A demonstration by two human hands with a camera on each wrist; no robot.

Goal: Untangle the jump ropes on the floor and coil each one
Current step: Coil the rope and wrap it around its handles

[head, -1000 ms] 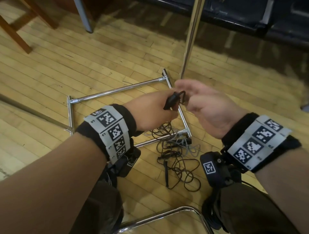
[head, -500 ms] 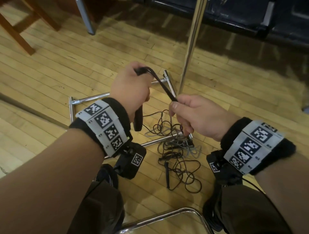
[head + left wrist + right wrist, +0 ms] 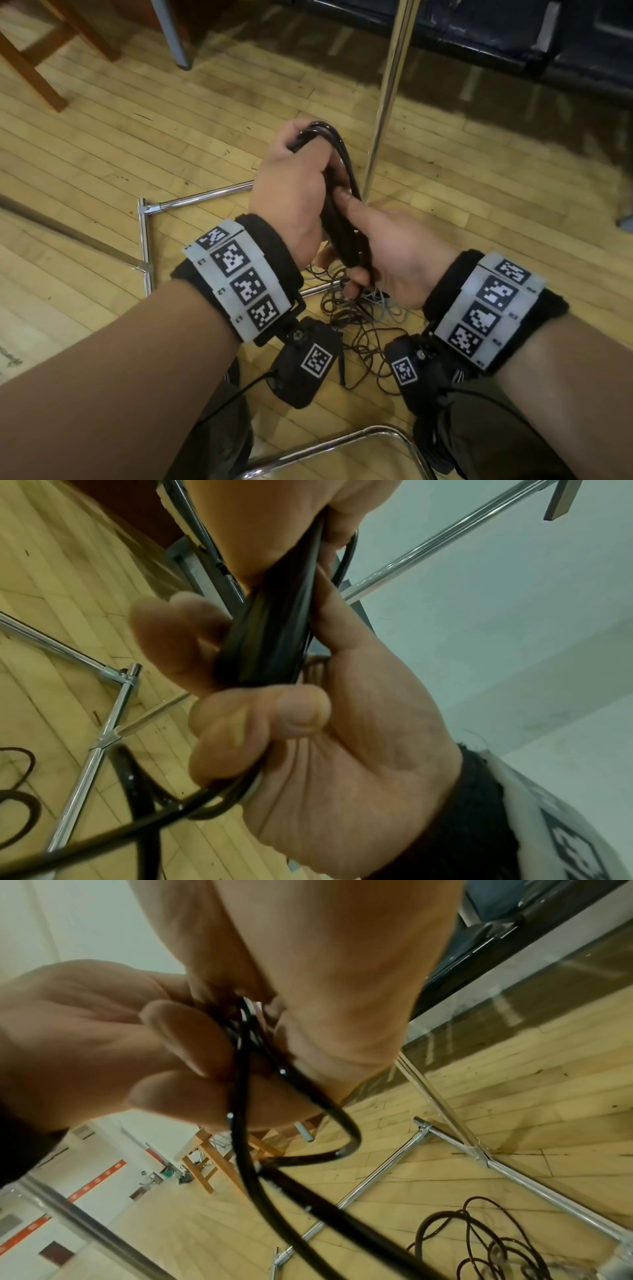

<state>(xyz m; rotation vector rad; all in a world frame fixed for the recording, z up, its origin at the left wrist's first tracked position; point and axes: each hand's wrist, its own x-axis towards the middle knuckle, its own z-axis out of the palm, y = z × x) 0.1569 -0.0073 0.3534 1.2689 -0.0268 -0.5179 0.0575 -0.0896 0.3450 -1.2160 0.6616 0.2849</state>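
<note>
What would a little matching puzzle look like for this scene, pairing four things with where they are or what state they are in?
Things:
1. black jump-rope handles
2. tangled pile of thin dark and grey ropes
3. upright chrome pole
4. left hand

Places or states:
A. lying on the wooden floor
B. rising from the floor behind both hands
C. wrapped around the handles, rope looped over its top
D. held up between both hands

Pairs: 1-D, 2-A, 3-B, 4-C
</note>
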